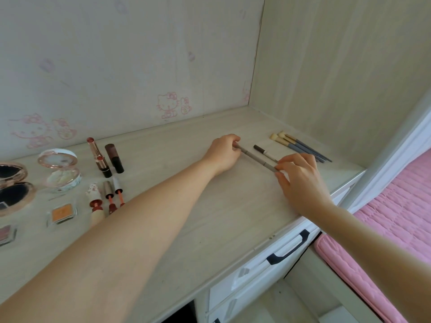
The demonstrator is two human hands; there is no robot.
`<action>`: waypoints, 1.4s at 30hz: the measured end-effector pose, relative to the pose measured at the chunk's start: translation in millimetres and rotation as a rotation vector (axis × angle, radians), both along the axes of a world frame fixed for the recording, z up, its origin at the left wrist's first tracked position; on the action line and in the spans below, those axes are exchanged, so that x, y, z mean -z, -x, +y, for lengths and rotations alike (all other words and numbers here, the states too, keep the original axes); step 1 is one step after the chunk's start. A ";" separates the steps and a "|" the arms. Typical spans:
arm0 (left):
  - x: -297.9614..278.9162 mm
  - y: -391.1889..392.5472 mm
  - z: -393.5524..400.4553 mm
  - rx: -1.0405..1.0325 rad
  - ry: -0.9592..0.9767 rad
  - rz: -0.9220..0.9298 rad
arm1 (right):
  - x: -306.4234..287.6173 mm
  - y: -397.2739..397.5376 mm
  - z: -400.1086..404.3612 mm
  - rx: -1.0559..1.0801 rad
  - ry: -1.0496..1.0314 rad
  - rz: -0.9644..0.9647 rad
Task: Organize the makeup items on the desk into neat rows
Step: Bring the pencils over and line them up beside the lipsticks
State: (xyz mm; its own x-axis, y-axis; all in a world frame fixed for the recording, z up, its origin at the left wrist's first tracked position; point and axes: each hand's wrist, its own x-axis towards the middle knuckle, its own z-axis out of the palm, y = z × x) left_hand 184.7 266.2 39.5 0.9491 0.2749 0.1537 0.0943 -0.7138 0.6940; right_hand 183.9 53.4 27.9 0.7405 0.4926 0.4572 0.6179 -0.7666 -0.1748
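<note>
Pale wooden bench [163, 229]: our left hand [222, 155] and right hand [300, 176] pinch a grey eyebrow pencil [255, 159] by its ends beside the lined-up brushes [300, 146]; lipsticks [106, 157] and compacts [60, 170] left of them await straightening.

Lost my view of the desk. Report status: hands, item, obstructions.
Left hand and right hand each pinch one end of the grey pencil. Pencil lies low along the desk, beside the brown pencil. Nothing in the way.

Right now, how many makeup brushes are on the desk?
3 makeup brushes, side by side at the desk's far right, bristles toward the wall, handles toward the front edge. The right hand covers part of the handles, so another could be hidden.
</note>
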 end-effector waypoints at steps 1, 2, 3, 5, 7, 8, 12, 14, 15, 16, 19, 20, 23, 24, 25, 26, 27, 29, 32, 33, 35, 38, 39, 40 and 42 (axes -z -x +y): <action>-3.6 5.5 3.6 -0.023 0.033 -0.020 | -1.6 3.0 1.8 -0.009 -0.016 -0.018; -7.5 11.0 7.6 -0.044 0.054 -0.040 | -3.5 6.0 3.8 -0.020 -0.029 -0.037; -11.3 16.9 12.0 -0.056 0.069 -0.057 | -5.4 9.2 5.8 -0.032 -0.042 -0.052; -19.0 31.3 20.2 -0.059 0.104 -0.079 | -10.3 17.2 10.0 -0.064 -0.078 -0.063; -27.3 49.4 28.5 -0.044 0.164 -0.082 | -15.3 26.4 14.4 -0.099 -0.132 -0.041; -31.3 59.1 33.1 -0.033 0.212 -0.081 | -17.3 30.4 16.8 -0.115 -0.160 -0.024; -43.8 103.2 51.3 -0.028 0.504 -0.115 | -25.4 50.3 30.7 -0.208 -0.257 0.059; -48.2 125.4 57.5 -0.049 0.677 -0.154 | -29.2 65.1 39.9 -0.261 -0.299 0.107; -49.9 136.3 59.8 -0.063 0.760 -0.181 | -30.4 73.1 45.1 -0.277 -0.312 0.124; -51.1 147.1 61.9 -0.081 0.840 -0.214 | -31.6 81.1 50.6 -0.290 -0.325 0.142; -53.9 182.1 68.3 -0.160 1.048 -0.330 | -34.4 106.4 69.2 -0.329 -0.351 0.211; -54.3 194.2 70.3 -0.189 1.103 -0.369 | -35.2 115.4 75.4 -0.343 -0.354 0.233; -53.6 229.7 78.3 -0.270 1.197 -0.456 | -37.6 145.2 92.7 -0.402 -0.348 0.293; -53.0 241.4 81.9 -0.285 1.216 -0.471 | -38.0 155.5 98.4 -0.424 -0.337 0.311; -52.8 253.1 85.9 -0.293 1.229 -0.479 | -38.3 165.5 104.0 -0.443 -0.327 0.325; -52.5 264.3 90.2 -0.302 1.239 -0.485 | -38.9 175.0 109.6 -0.462 -0.315 0.338; -52.2 274.9 95.0 -0.317 1.246 -0.491 | -39.2 184.2 115.2 -0.483 -0.302 0.347; -51.4 293.3 104.3 -0.350 1.262 -0.510 | -39.7 199.5 125.5 -0.522 -0.279 0.362; -50.6 316.6 115.4 -0.369 1.272 -0.530 | -38.9 218.7 140.6 -0.563 -0.292 0.425; -50.5 323.4 117.4 -0.374 1.270 -0.535 | -37.6 224.4 145.9 -0.579 -0.294 0.442; -49.8 335.1 119.4 -0.397 1.273 -0.552 | -34.3 235.6 156.2 -0.605 -0.288 0.461; -47.3 349.2 122.5 -0.440 1.322 -0.584 | -32.1 252.0 168.5 -0.639 -0.300 0.521; -46.4 353.3 123.9 -0.442 1.321 -0.582 | -30.9 256.3 172.2 -0.647 -0.296 0.539; -45.0 357.0 124.6 -0.441 1.303 -0.574 | -30.0 260.9 175.3 -0.651 -0.286 0.554; -42.4 363.6 122.6 -0.430 1.234 -0.538 | -28.1 268.4 181.0 -0.654 -0.283 0.590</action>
State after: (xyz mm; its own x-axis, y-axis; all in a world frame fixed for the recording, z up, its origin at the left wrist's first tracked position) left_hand -178.9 388.8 81.9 0.6612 0.7456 -0.0834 -0.3269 0.3863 0.8625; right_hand -84.5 234.4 56.0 0.5054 0.8224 0.2613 0.6642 -0.1774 -0.7262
